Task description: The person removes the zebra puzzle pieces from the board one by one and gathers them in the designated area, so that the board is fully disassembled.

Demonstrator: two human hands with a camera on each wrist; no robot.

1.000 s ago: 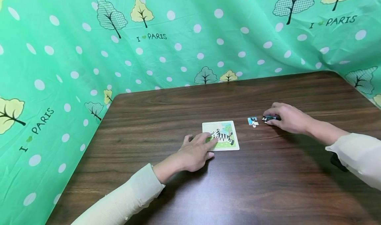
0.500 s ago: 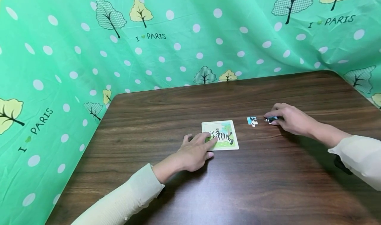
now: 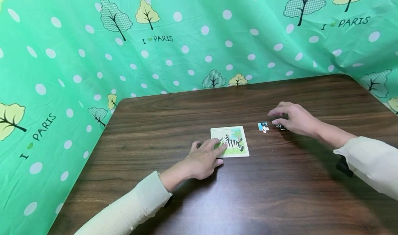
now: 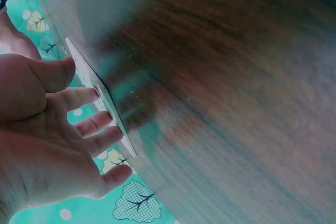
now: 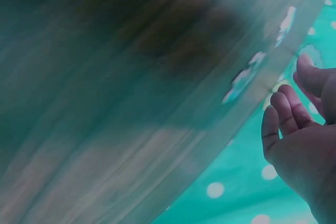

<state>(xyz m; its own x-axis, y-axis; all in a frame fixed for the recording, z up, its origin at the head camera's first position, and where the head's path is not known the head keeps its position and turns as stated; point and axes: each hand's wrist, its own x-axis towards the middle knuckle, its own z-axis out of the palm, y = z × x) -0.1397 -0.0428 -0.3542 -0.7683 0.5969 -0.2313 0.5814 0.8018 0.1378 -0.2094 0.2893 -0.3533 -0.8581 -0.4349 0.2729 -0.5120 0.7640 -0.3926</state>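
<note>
A square picture puzzle board [image 3: 246, 145] with a zebra on it lies flat on the table. My left hand [image 3: 202, 161] rests on its left part, fingers spread; in the left wrist view, fingertips [image 4: 103, 120] touch the thin board. My right hand [image 3: 295, 118] hovers over the table to the right, thumb and fingers apart, nothing visible between them. Partly hidden under it lies a dark black-and-white puzzle piece [image 3: 281, 127]. Left of that piece is another, blue and white [image 3: 263, 127]. Both loose pieces show edge-on, blurred, in the right wrist view.
The dark wood-grain table [image 3: 161, 124] extends around the board and pieces. Behind it and on the left hangs a green cloth [image 3: 186, 27] with white dots and printed trees.
My right hand was holding the dark puzzle piece and shifted it slightly right. Now it has let go, lifted, and moved a little left. My left hand stays on the board.
</note>
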